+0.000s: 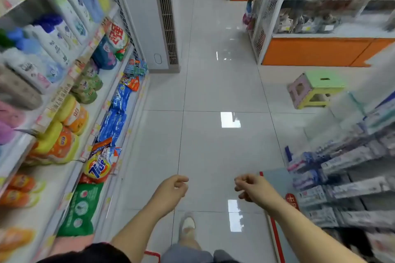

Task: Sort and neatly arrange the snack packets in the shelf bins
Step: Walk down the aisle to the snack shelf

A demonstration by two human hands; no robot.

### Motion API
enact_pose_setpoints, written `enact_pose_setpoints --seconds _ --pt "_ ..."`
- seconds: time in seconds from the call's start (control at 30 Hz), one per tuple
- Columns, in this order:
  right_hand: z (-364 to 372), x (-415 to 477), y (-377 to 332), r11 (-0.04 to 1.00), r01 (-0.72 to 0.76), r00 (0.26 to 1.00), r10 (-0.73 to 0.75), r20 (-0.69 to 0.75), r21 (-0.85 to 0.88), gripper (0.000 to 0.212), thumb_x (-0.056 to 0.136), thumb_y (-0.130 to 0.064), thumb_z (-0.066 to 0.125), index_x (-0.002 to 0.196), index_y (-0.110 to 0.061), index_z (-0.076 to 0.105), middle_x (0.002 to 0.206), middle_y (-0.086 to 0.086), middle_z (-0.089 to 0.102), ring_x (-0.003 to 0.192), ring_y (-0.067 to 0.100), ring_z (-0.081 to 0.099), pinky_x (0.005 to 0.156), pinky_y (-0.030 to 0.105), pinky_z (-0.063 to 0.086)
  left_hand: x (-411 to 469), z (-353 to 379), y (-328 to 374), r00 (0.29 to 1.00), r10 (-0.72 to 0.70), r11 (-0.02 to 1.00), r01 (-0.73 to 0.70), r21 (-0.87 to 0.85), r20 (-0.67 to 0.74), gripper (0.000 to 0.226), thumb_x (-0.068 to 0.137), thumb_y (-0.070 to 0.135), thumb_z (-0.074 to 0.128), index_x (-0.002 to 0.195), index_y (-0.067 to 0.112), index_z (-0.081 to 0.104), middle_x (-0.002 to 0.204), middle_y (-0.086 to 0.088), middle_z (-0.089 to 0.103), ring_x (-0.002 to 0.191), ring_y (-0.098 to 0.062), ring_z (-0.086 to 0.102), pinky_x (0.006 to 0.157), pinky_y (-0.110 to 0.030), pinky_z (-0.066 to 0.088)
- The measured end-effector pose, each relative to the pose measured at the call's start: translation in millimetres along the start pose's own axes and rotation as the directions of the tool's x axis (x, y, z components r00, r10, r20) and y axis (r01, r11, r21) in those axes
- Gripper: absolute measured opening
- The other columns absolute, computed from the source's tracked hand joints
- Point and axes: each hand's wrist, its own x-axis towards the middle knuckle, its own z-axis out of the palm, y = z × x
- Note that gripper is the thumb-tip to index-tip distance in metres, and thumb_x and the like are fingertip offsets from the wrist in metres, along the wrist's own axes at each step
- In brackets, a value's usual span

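I stand in a shop aisle with both arms held out over the tiled floor. My left hand (173, 187) hangs low in the middle with its fingers loosely curled and holds nothing. My right hand (249, 187) is a little to its right, fingers also loosely curled and empty. Snack packets (307, 21) lie in clear shelf bins far off at the upper right, above an orange base, well out of reach of either hand.
Detergent bottles and bags (100, 164) fill the shelves on the left. Boxed goods (342, 177) line the shelf on the right. A green and pink stool (314, 89) stands on the floor ahead right. A white column (158, 17) stands ahead left. My foot (188, 226) is below.
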Motion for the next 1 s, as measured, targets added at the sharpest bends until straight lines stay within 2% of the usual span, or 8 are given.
enact_pose_setpoints --seconds 0.23,0.33,0.47,0.63,0.83,1.0 --pt "-2.6 81.5 -67.2 1.000 0.009 0.998 -0.008 -0.062 0.015 0.009 0.094 -0.015 0.053 0.089 -0.014 0.060 0.086 0.006 0.064 0.066 0.015 0.058 0.067 0.025 0.046 62.5 -50.2 -2.5 0.997 -0.073 0.997 0.073 -0.010 0.003 0.018 0.096 0.019 0.051 0.112 0.025 0.056 0.099 0.005 0.062 0.095 -0.011 0.061 0.071 -0.014 0.041" --pt "-2.9 115.2 -99.9 1.000 -0.009 0.997 0.010 -0.073 0.016 0.008 0.094 -0.016 0.053 0.090 -0.013 0.060 0.086 0.006 0.065 0.065 0.014 0.058 0.067 0.025 0.046 105.9 -79.1 17.6 0.997 -0.078 0.997 0.078 0.008 0.025 0.016 0.097 0.019 0.050 0.110 0.025 0.055 0.099 0.004 0.061 0.098 -0.014 0.061 0.072 -0.013 0.041" --pt "-9.8 156.0 -128.3 0.999 -0.031 0.993 0.035 -0.116 0.038 0.010 0.094 -0.015 0.054 0.086 -0.015 0.060 0.084 0.005 0.065 0.065 0.014 0.059 0.066 0.025 0.046 171.9 -106.0 65.8 0.998 -0.021 0.997 0.017 0.074 0.061 0.016 0.097 0.021 0.050 0.110 0.028 0.055 0.099 0.005 0.062 0.099 -0.013 0.059 0.084 -0.022 0.044" --pt "-35.6 195.8 -143.1 0.992 -0.104 0.983 0.113 -0.148 0.066 0.010 0.094 -0.013 0.053 0.087 -0.013 0.061 0.087 0.008 0.066 0.066 0.015 0.058 0.064 0.023 0.046 247.0 -111.8 141.7 0.988 0.055 0.993 -0.069 0.100 0.142 0.014 0.096 0.023 0.049 0.108 0.029 0.055 0.101 0.004 0.062 0.098 -0.013 0.060 0.072 -0.014 0.043" --pt "-86.8 254.8 -160.5 0.976 -0.181 0.963 0.200 -0.180 0.117 0.010 0.094 -0.010 0.052 0.089 -0.008 0.060 0.087 0.010 0.063 0.066 0.013 0.055 0.056 0.015 0.047 334.5 -102.6 221.1 0.973 0.088 0.982 -0.120 0.144 0.212 0.016 0.096 0.025 0.049 0.110 0.030 0.055 0.102 0.006 0.062 0.100 -0.012 0.061 0.071 -0.014 0.043" --pt "-144.2 316.1 -199.6 0.976 -0.199 0.959 0.213 -0.185 0.088 0.011 0.093 -0.016 0.054 0.093 -0.009 0.063 0.089 0.009 0.067 0.065 0.014 0.059 0.066 0.023 0.048 404.2 -103.5 279.7 0.970 0.067 0.973 -0.115 0.199 0.232 0.017 0.097 0.024 0.048 0.111 0.030 0.055 0.099 0.012 0.059 0.098 -0.010 0.061 0.068 -0.012 0.042"
